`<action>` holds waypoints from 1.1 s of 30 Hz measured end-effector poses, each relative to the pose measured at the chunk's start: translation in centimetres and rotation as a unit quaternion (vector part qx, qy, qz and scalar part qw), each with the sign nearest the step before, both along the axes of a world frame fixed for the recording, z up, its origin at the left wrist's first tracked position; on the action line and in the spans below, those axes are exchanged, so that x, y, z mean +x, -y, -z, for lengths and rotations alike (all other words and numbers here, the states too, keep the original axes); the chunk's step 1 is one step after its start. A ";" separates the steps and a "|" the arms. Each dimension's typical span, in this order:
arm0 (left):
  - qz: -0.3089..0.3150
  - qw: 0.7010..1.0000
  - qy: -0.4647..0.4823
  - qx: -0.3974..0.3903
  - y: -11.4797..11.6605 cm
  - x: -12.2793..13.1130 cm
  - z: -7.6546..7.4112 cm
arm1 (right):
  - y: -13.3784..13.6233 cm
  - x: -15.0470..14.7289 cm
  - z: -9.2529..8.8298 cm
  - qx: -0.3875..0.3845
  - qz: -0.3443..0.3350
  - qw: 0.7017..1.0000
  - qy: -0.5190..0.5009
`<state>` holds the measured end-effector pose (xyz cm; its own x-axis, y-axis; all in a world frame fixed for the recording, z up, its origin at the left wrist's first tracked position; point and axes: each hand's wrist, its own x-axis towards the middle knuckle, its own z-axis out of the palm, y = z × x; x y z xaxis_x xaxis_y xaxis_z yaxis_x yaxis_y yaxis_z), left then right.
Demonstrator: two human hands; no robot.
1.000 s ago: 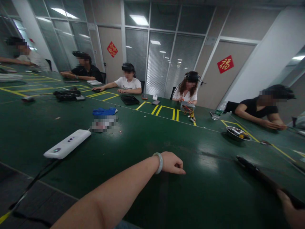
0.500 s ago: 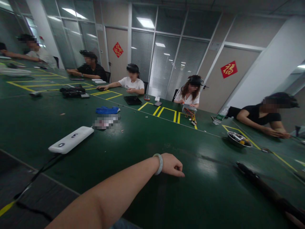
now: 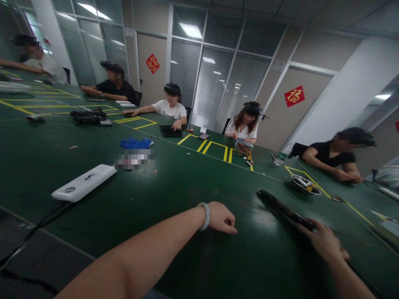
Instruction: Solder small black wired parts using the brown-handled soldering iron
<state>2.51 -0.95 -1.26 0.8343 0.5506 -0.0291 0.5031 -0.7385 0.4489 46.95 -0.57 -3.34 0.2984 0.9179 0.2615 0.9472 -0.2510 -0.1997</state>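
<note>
Resting on the green table (image 3: 174,182), my left hand (image 3: 220,218) has its fingers curled in, and nothing shows in them. A pale bangle (image 3: 204,216) circles that wrist. On the right, my right hand (image 3: 326,241) is wrapped round the rear part of a long, slim black electric screwdriver (image 3: 285,211). Its narrow tip points away from me to the left, over the tabletop. A dark cord seems to trail behind this hand toward the lower right corner. The two hands are well apart.
A white power bank-like box (image 3: 84,182) marked 3, with a black cable, lies left. Beyond it is a blue glove (image 3: 136,143). A metal bowl (image 3: 305,185) of small parts and a plastic bottle (image 3: 283,154) stand right. Several people sit across the table.
My right hand has come into view, bringing the screwdriver inward to the left. My left hand stays in place. The view has turned slightly right. One person across now reaches to a black tray.
</note>
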 end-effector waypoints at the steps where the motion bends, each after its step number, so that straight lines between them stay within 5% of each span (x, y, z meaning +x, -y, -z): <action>1: 0.002 1.000 0.003 0.000 0.0 0.0 0.0 | -0.9 -3.0 -0.3 -0.016 -0.003 1.000 -0.019; 8: -0.006 1.000 0.023 0.011 -0.1 0.0 0.5 | -4.0 -23.4 -1.2 -0.027 -0.105 0.990 -0.091; 14: -0.002 0.999 0.047 0.011 0.0 -0.4 0.9 | -4.8 -32.5 -0.4 -0.048 -0.219 0.966 -0.126; 20: 0.008 0.996 0.083 0.024 0.0 -0.3 1.2 | -3.8 -31.5 -0.8 -0.010 -0.292 0.942 -0.164; 24: -0.049 0.982 0.143 0.110 -0.1 -0.5 0.1 | -0.9 -27.2 -2.0 0.047 -0.213 0.968 -0.123; 29: -0.189 0.932 0.173 0.257 -1.7 -1.3 -0.3 | 3.2 -23.8 -2.0 -0.016 -0.147 0.988 -0.039; 33: -0.166 0.941 0.093 0.281 -3.4 -1.6 1.5 | 4.0 -24.1 -1.7 -0.027 -0.142 0.989 -0.025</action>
<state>0.96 2.41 -2.71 0.5762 0.6659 0.4738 0.6985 -0.7023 0.1375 22.88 -4.56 -1.68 0.0388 0.9786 0.2020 0.9703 0.0114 -0.2418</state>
